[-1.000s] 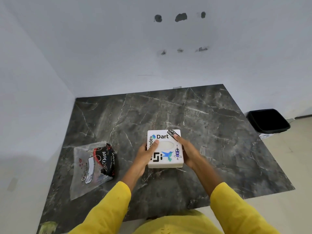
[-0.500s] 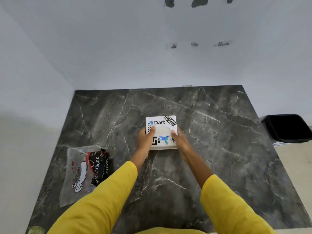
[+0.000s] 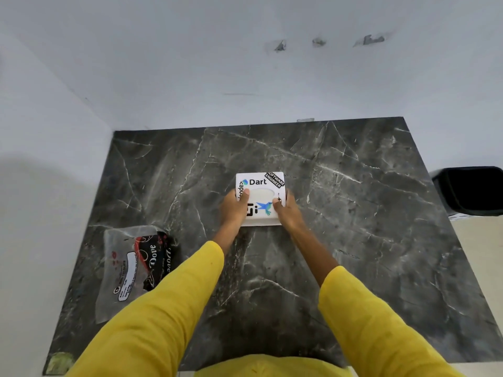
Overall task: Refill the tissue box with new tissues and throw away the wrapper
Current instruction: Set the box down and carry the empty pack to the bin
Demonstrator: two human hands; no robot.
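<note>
A white tissue box (image 3: 260, 186) covered in stickers rests on the dark marble table (image 3: 353, 227), near its middle. White tissue shows in the oval slot on its top. My left hand (image 3: 233, 208) grips the box's left side, thumb on the top. My right hand (image 3: 286, 210) grips its right side the same way. A crumpled clear wrapper (image 3: 130, 265) with black and red "Dove" print lies flat on the table to the left, apart from both hands.
A black bin (image 3: 472, 190) stands on the floor just past the table's right edge. White walls close in the table at the back and left. A small greenish patch (image 3: 58, 363) sits at the table's front left corner.
Both hands have pushed the tissue box away from me, toward the table's middle. The wrapper has stayed where it was.
</note>
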